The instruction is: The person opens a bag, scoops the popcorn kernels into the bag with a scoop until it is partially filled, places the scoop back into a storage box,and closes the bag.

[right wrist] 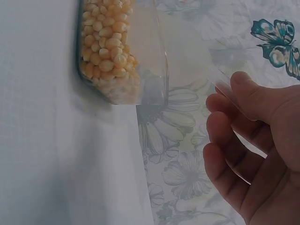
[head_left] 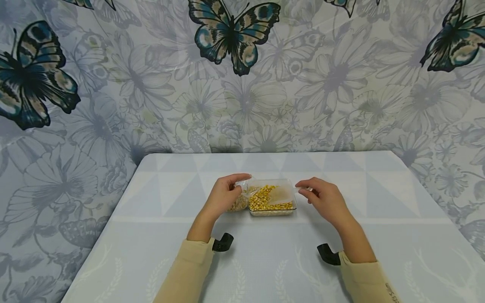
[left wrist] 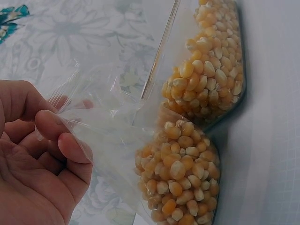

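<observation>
A clear rectangular container (head_left: 272, 206) of yellow corn kernels (head_left: 261, 198) stands on the table. Against its left side sits a clear plastic bag (left wrist: 178, 173), its bottom bulging with more kernels. My left hand (head_left: 226, 191) pinches the bag's gathered top between thumb and fingers, seen closely in the left wrist view. On the container's other side, my right hand (head_left: 323, 198) pinches the edge of a thin translucent plastic piece (right wrist: 227, 91) between thumb and index finger. That piece reaches toward the container; its exact kind cannot be told. The right hand's other fingers are loosely bent.
The table (head_left: 273, 256) has a pale cloth with triangles and leaf prints. Behind its far edge hangs a floral curtain (head_left: 265, 105) with butterflies. Black wrist mounts (head_left: 223, 243) stick out from the light sleeves (head_left: 185, 269).
</observation>
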Motion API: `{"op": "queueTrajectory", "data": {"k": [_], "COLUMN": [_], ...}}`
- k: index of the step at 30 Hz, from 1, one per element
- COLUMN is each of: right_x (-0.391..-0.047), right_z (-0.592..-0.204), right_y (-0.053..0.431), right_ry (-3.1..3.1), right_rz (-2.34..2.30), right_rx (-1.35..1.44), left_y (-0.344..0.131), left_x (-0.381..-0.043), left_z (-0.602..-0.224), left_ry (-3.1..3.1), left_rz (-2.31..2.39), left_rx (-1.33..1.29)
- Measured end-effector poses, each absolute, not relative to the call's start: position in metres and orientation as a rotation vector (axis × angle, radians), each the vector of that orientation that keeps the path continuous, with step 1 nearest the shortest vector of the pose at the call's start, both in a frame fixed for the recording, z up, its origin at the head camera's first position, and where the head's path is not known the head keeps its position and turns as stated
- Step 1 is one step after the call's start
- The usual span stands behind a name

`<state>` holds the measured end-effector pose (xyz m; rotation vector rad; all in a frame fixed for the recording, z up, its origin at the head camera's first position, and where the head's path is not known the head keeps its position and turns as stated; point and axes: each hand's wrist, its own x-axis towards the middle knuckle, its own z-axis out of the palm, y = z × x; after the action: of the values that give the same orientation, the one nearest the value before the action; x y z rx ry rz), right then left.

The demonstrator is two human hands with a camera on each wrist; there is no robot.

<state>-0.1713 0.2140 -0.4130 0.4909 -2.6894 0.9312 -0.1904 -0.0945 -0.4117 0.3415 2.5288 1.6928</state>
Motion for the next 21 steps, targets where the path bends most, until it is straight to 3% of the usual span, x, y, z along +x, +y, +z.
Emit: {"op": "queueTrajectory", "data": {"k": [21], "right_x": [-0.1698], "right_z": [-0.4189], "right_y": [0.2116], "right_ry": [-2.821], "right_rz": [0.925], "right_rx": [0.438], "left_y": [-0.0935], "left_x": [-0.1901], "left_z": [-0.4123], "left_ry": [2.516], "left_rz": [1.7], "left_rx": [0.345]}}
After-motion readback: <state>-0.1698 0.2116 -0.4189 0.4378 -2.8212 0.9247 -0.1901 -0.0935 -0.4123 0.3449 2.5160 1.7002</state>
